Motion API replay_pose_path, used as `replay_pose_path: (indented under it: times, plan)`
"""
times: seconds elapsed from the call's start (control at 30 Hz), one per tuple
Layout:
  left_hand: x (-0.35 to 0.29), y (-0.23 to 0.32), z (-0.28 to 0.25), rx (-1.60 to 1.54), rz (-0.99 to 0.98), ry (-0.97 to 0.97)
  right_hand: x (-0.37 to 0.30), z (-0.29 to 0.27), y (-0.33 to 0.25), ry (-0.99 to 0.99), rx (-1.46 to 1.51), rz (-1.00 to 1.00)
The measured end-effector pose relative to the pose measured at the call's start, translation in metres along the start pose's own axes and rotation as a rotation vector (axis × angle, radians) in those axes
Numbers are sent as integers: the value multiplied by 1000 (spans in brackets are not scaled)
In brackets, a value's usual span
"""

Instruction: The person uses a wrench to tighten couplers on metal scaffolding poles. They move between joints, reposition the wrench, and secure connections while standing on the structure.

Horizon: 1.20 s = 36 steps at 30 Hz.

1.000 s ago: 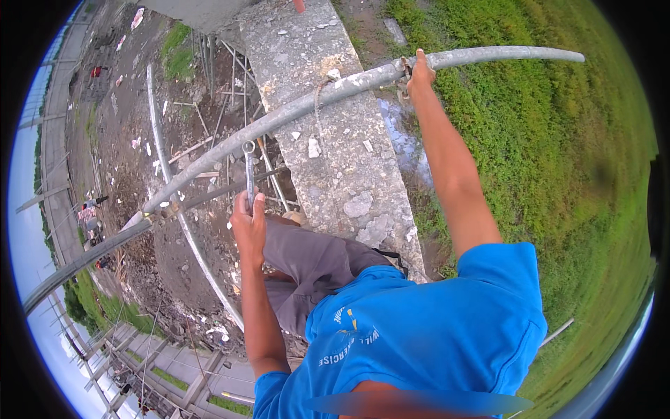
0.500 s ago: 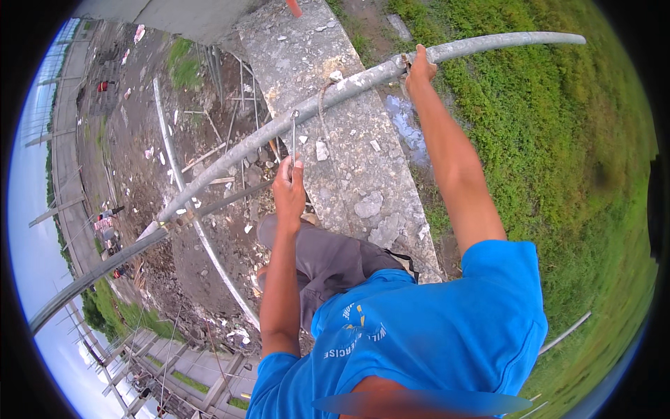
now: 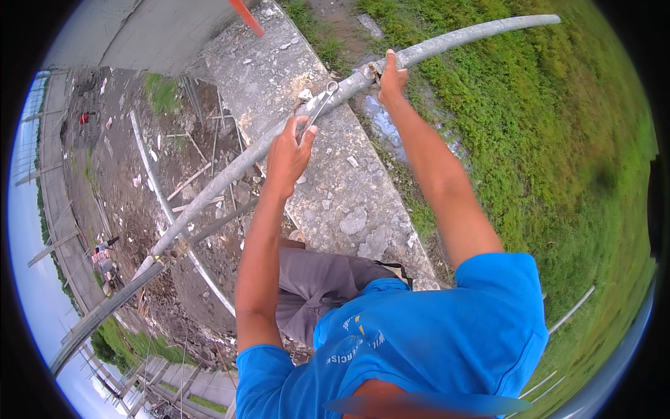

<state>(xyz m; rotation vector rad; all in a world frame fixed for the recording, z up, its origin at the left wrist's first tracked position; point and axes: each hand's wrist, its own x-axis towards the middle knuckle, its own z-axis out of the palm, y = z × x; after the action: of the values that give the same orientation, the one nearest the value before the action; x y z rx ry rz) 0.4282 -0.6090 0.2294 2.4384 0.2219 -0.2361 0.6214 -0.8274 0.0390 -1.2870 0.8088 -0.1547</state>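
Wrench [image 3: 322,104]: likely stiff, light; best held midway.
Left hand [image 3: 288,155] clasps it; right hand [image 3: 393,81] touches the pipe [image 3: 474,33], grip unclear.

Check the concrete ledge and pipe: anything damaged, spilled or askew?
Yes. The ledge looks rough, with pale patches and loose bits strewn over it. What looks like pooled water lies to its right. The long pipe appears bowed, though that may just be the fisheye lens.
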Motion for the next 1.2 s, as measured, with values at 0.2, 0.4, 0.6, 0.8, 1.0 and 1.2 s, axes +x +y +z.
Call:
replay_pose_path:
  times: [0.2,0.4,0.6,0.8,1.0,1.2]
  plan:
    - [97,26,17,184,269,-166,-8,2,-5,106,-156,-23]
    - [153,6,17,413,441,-354,-13,3,-6,96,-52,-107]
    - [174,-7,21,379,683,-311,-13,2,-6,114,-96,-84]
    - [168,-11,19,454,607,-402,-14,2,-6,108,-50,-133]
    - [210,-17,23,508,869,-295,-13,1,-7,101,-90,-83]
    - [155,3,20,457,620,-374,-13,1,-4,117,-111,-104]
